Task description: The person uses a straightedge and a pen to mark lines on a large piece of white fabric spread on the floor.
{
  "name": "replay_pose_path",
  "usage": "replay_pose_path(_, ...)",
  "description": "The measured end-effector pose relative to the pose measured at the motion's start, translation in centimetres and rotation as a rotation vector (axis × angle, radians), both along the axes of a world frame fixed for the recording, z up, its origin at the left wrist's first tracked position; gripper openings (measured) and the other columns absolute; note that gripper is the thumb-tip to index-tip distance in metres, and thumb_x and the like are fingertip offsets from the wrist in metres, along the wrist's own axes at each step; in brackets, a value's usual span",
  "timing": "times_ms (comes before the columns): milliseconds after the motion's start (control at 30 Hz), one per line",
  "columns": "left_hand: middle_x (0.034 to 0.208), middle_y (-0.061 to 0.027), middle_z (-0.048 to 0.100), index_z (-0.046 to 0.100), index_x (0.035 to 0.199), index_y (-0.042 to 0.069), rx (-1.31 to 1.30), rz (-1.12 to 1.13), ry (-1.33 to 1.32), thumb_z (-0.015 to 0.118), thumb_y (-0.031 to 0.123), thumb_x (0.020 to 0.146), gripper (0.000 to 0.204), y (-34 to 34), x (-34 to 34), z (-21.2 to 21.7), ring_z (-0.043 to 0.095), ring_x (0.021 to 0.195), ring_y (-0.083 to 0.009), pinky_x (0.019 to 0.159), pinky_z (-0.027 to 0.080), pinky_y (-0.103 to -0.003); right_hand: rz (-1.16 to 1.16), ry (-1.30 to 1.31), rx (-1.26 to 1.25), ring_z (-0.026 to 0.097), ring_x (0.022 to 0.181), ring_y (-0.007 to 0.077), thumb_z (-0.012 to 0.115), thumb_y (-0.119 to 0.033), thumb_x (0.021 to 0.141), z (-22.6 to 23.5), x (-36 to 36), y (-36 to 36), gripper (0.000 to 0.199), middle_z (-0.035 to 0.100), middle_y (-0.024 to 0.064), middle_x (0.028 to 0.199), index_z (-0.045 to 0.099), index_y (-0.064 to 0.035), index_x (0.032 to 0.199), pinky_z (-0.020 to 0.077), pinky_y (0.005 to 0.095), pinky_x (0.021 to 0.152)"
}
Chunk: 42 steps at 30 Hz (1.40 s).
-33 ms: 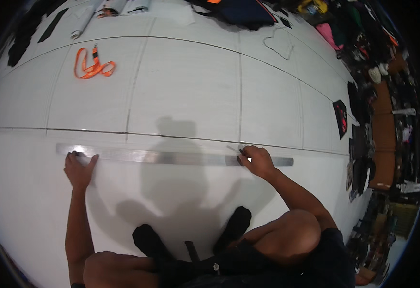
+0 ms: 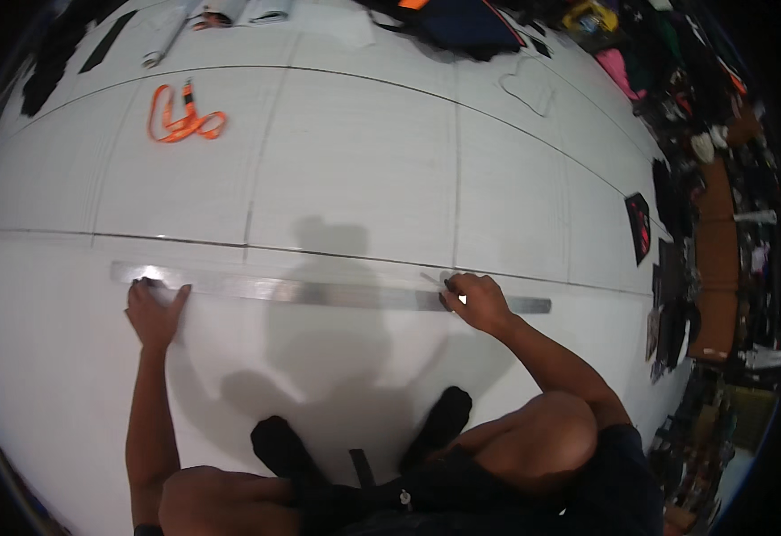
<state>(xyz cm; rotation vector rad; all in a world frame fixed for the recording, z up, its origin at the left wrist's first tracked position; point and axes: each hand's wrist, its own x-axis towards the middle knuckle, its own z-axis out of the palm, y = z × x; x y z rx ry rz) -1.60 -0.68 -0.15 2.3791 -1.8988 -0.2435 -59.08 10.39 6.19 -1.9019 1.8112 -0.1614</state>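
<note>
A long metal straightedge (image 2: pixel 337 293) lies across the white sheet in front of my feet. My left hand (image 2: pixel 153 313) rests on its left part, thumb and fingers spread apart and fingertips pressing on the metal. Over the right part, my right hand (image 2: pixel 476 302) is closed in a pinch around a thin, pen-like tool (image 2: pixel 432 278). The tool's pale, narrow end points left, just beyond the straightedge's far edge. Most of the tool is hidden by my fingers, so its exact kind does not show.
Dark lines (image 2: pixel 355 256) cross the white surface (image 2: pixel 355 161). An orange lanyard (image 2: pixel 189 125) lies far left, near some rolls (image 2: pixel 165 37). At the back is a dark bag (image 2: pixel 457 27); a black-and-red piece (image 2: pixel 639 229) and clutter (image 2: pixel 747 268) line the right. My socked feet flank a black strip (image 2: pixel 361 466).
The whole view has shifted slightly, so the scene sits a little farther right. Both hands keep their places on the straightedge.
</note>
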Motion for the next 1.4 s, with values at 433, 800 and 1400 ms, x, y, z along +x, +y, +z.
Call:
replay_pose_path(433, 0.146, -0.0216, 0.04, 0.044, 0.14, -0.001, -0.196, 0.08, 0.072, 0.077, 0.063, 0.071, 0.1, 2.2, -1.3, -0.1, 0.029, 0.141, -0.039, 0.116, 0.014, -0.061, 0.708, -0.034, 0.18, 0.065, 0.085, 0.035, 0.061, -0.023, 0.092, -0.3, 26.2, -15.7, 0.018, 0.067, 0.0148, 0.085, 0.064, -0.0061, 0.096, 0.0502, 0.0467, 0.079)
replay_pose_path(800, 0.147, -0.0214, 0.039, 0.045, 0.139, -0.002, -0.143, 0.091, 0.121, 0.079, 0.064, 0.069, 0.102, 1.6, -1.3, 0.2, 0.028, 0.143, -0.0387, 0.116, 0.013, -0.06, 0.601, -0.365, 0.091, 0.066, 0.091, 0.0344, 0.058, -0.026, 0.095, -3.5, 45.4, -23.7, 0.023, 0.07, 0.0142, 0.094, 0.064, -0.0052, 0.103, 0.0499, 0.048, 0.082)
replay_pose_path(1400, 0.146, -0.0211, 0.041, 0.046, 0.139, 0.0, -0.165, 0.099, 0.09, 0.081, 0.063, 0.068, 0.101, 1.4, -1.9, 0.4, 0.03, 0.141, -0.0388, 0.116, 0.015, -0.059, 0.686, -0.45, 0.091, 0.066, 0.093, 0.0341, 0.062, -0.02, 0.093, -2.8, 31.7, -20.0, 0.019, 0.071, 0.0146, 0.097, 0.069, -0.0056, 0.104, 0.0522, 0.0437, 0.08)
